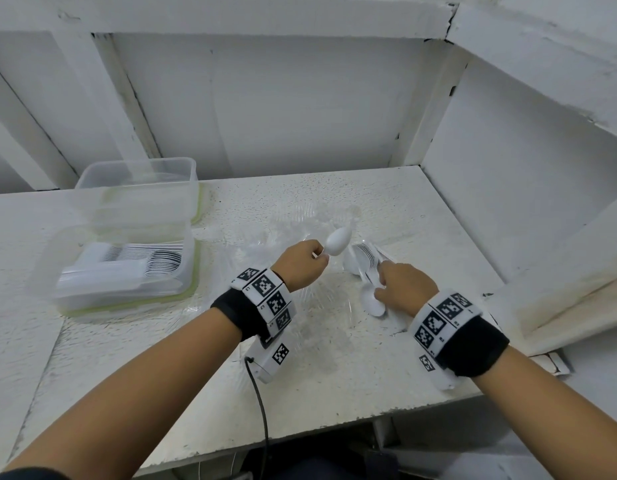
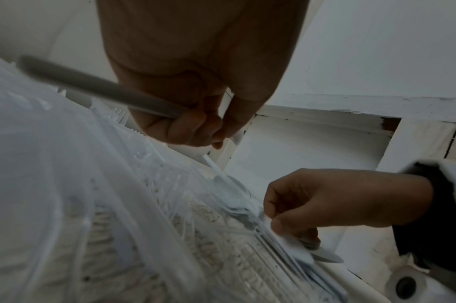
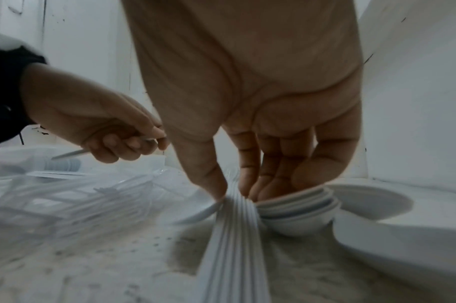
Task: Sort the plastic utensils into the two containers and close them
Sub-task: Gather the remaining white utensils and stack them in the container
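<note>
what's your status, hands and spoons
Left hand grips one spoon. Right hand pinches nested spoon stack on table. Near container open, part filled. Nothing blocking.

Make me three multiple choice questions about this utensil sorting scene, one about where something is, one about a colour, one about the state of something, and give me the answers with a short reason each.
1. Where are the two clear containers?
A. on the person's left, one behind the other
B. on the person's right, side by side
C. under the table

2. What colour is the spoon that the left hand holds?
A. black
B. white
C. red

3. What is the right hand doing?
A. lying flat and holding nothing
B. pressing a lid shut
C. pinching a stack of nested spoons

Answers: 1 A, the head view shows both at the left of the table. 2 B, its bowl is plain white. 3 C, the right wrist view shows thumb and fingers closed on the stacked handles.
</note>
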`<state>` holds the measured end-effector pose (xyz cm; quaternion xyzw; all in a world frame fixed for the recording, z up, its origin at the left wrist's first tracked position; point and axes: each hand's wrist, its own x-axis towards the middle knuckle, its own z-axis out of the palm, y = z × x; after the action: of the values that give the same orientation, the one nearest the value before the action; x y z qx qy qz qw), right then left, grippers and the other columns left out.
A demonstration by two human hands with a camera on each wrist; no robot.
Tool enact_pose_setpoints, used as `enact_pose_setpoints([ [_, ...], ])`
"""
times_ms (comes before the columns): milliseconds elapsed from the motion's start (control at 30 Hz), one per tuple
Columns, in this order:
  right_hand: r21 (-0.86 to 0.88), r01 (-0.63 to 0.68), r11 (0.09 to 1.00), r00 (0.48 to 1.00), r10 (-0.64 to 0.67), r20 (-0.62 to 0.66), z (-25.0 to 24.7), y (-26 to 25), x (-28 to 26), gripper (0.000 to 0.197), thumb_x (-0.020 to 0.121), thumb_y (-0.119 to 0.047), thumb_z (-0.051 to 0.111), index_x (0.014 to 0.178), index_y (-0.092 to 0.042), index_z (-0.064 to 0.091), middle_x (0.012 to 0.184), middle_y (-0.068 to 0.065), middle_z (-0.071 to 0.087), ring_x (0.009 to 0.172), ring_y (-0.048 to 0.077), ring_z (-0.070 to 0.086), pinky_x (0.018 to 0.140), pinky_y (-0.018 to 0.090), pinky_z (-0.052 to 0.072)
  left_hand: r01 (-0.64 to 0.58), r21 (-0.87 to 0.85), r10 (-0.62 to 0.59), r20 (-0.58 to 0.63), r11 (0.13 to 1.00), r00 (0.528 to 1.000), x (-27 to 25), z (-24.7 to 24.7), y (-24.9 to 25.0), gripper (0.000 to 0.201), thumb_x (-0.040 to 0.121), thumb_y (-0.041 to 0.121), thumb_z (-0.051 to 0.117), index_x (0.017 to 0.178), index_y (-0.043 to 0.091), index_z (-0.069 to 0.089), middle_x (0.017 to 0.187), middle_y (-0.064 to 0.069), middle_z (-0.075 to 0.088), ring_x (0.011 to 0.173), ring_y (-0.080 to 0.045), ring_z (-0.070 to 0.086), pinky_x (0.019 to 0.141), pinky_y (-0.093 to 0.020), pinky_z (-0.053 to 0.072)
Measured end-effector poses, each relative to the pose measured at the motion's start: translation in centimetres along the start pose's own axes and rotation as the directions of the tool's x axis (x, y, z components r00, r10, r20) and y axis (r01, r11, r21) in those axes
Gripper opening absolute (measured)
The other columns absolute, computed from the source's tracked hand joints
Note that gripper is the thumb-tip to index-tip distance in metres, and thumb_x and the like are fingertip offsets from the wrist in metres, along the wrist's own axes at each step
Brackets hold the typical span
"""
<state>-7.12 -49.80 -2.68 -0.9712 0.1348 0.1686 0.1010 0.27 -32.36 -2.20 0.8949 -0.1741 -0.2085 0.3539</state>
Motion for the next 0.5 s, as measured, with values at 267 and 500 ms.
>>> enact_pose_setpoints([
  [267, 0.204, 0.028, 0.979, 0.975, 0.019, -0.223, -2.0, -0.1, -0.9, 0.012, 0.098, -0.018, 0.035, 0.097, -0.008, 0.042, 0.067, 0.004, 0.046, 0.066, 0.024, 0.045, 0.06, 0.03, 0.032, -0.004, -0.036, 0.003, -0.014, 0.999, 1.0, -0.2, -0.1, -0.4, 0.021, 0.097, 0.025, 0.042, 0.105, 0.009, 0.053, 0.087, -0.004, 0.053, 0.07, -0.013, 0.046, 0.055, -0.018, 0.033],
  [500, 0.488, 0.159, 0.858, 0.915, 0.058, -0.399, -4.6, 1.8, -1.0, 0.032, 0.09, -0.003, 0.044, 0.117, -0.015, 0.057, 0.098, 0.006, 0.055, 0.087, 0.017, 0.047, 0.069, 0.022, 0.033, 0.001, -0.077, -0.012, -0.141, 0.997, 0.99, 0.1, 1.0, 1.0, 0.024, 0.094, 0.027, 0.048, 0.111, 0.009, 0.051, 0.086, 0.0, 0.053, 0.074, -0.015, 0.05, 0.057, -0.019, 0.036],
])
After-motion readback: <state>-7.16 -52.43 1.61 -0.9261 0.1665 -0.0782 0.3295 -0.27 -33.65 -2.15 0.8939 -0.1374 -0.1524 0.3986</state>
